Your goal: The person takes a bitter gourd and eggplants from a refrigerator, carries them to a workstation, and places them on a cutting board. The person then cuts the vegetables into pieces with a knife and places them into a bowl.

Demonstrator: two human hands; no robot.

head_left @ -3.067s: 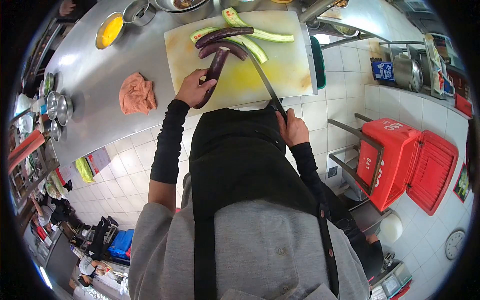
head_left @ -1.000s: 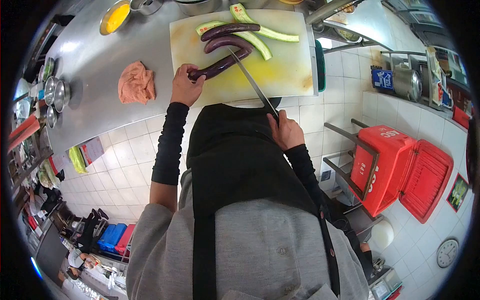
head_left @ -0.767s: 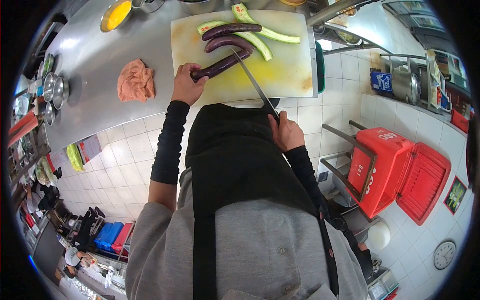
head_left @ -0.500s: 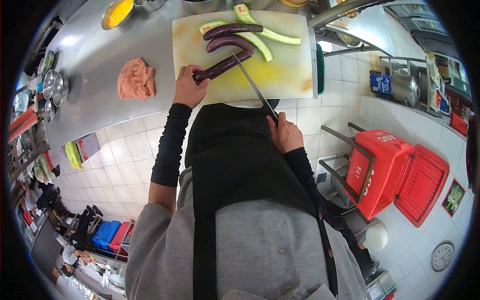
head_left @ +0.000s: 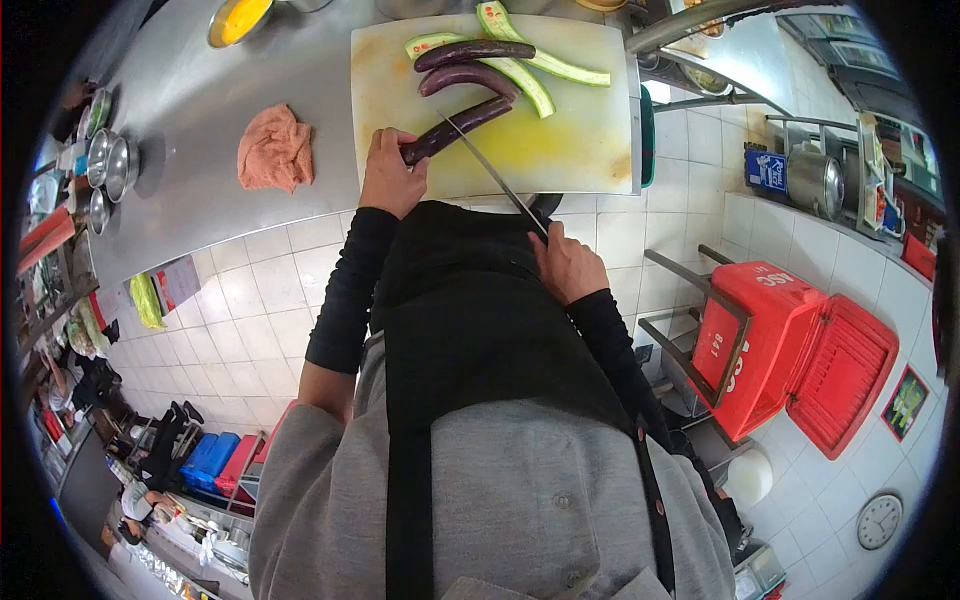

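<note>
On the white cutting board (head_left: 590,150) a long purple eggplant (head_left: 482,116) lies at a slant. My left hand (head_left: 393,172) is closed around its near left end. My right hand (head_left: 571,265) grips a long knife (head_left: 490,170) by the handle, beside the board's front edge. The blade reaches up to the left and overlaps the eggplant just beyond my left fingers. Behind it rest a curved eggplant half (head_left: 462,77) and another purple one (head_left: 472,52), skin side up. Two pale green long vegetable pieces (head_left: 560,68) (head_left: 535,96) lie around them, one partly covered.
A crumpled orange cloth (head_left: 276,148) lies on the steel table (head_left: 200,190) left of the board. Metal bowls (head_left: 121,172) stand at the far left, and a bowl of yellow liquid (head_left: 240,22) at the back. A red cooler box (head_left: 752,335) with its lid open is at my right.
The knife has shifted left along the eggplant, closer to my left hand. My left hand keeps its grip on the eggplant. The whole view has shifted slightly.
</note>
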